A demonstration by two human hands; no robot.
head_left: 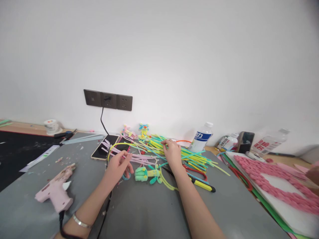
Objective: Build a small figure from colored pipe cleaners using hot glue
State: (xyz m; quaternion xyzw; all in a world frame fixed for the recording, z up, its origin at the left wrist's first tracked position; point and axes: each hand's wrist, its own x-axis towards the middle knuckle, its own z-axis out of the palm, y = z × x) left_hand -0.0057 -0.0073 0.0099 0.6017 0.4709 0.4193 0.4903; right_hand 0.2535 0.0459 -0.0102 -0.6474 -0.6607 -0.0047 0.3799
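My left hand (pixel 120 167) is over the table with its fingers loosely curled; a blue pipe cleaner (pixel 126 177) bent into a loop shows at its lower fingers. My right hand (pixel 172 152) reaches into a heap of yellow, green and teal pipe cleaners (pixel 194 156), fingers bent and close together, the tips partly hidden. Between the hands lies a green and yellow pipe-cleaner figure (pixel 147 174). Lilac pipe cleaners (pixel 142 159) spread behind my left hand, partly across a phone (pixel 99 152). Two small finished figures, one pink (pixel 129 132) and one yellow and blue (pixel 144 131), are by the wall.
A pink glue gun (pixel 56 191) with a black cord lies at the left. Red-handled scissors (pixel 195 171) and a yellow utility knife (pixel 203 185) are beside my right forearm. A bottle (pixel 201 137) stands behind the heap. Pink braided work (pixel 276 182) lies on a board at the right.
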